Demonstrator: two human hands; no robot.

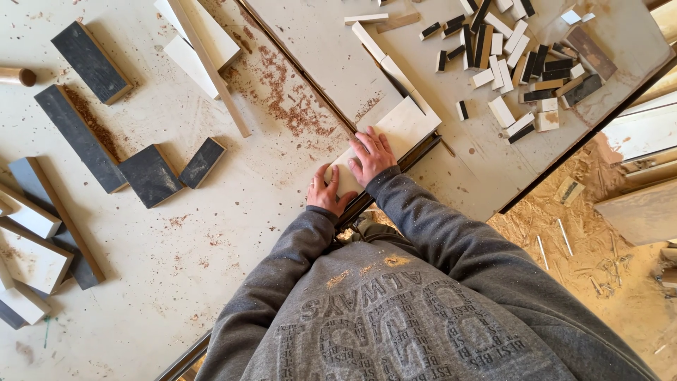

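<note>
**Both hands flat on a pale board**

Head view: left hand (326, 192) and right hand (371, 155) at frame centre, grey sleeves bent inward, fingers spread and pressed down, not clenched. Pale board (405, 123) under both palms, stretching toward upper right past the fingertips. Small cut blocks (518, 56) heaped upper right; dark panels (92, 60) upper left.

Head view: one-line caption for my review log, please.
Both hands, left hand and right hand, press a pale board flat on a sawdust-strewn workbench among dark-faced offcuts.

Hands (349, 176) on board (395, 130) (offcuts (518, 53) beyond) — benchtop (211, 233)
</note>
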